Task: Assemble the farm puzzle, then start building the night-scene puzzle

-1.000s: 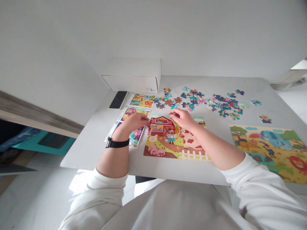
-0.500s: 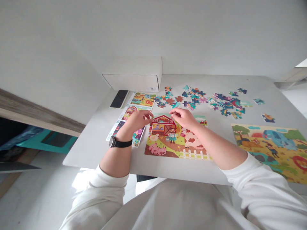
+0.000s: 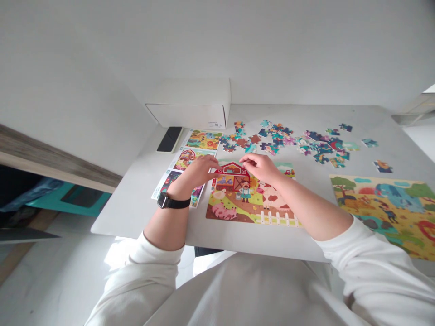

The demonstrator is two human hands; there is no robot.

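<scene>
Grip unclear for left hand (image 3: 199, 170) and right hand (image 3: 260, 166), fingertips at top of colourful red-barn farm puzzle (image 3: 252, 204).

From my remote seat this reads as a room in a home, set up for quiet play rather than work. A plain white worktop (image 3: 136, 199) stands pushed against a bare white wall (image 3: 238, 45). On it lie a child's farm puzzle (image 3: 244, 199), a second finished animal puzzle (image 3: 384, 203), a scatter of loose pieces (image 3: 288, 140) and a printed picture sheet (image 3: 190, 158). A phone (image 3: 169, 139) and a white cardboard box (image 3: 188, 106) sit at the back (ordinary household clutter). Beside the worktop I see a wood-grain ledge (image 3: 50, 167) with something teal (image 3: 68, 197) below it, over a pale floor.
</scene>
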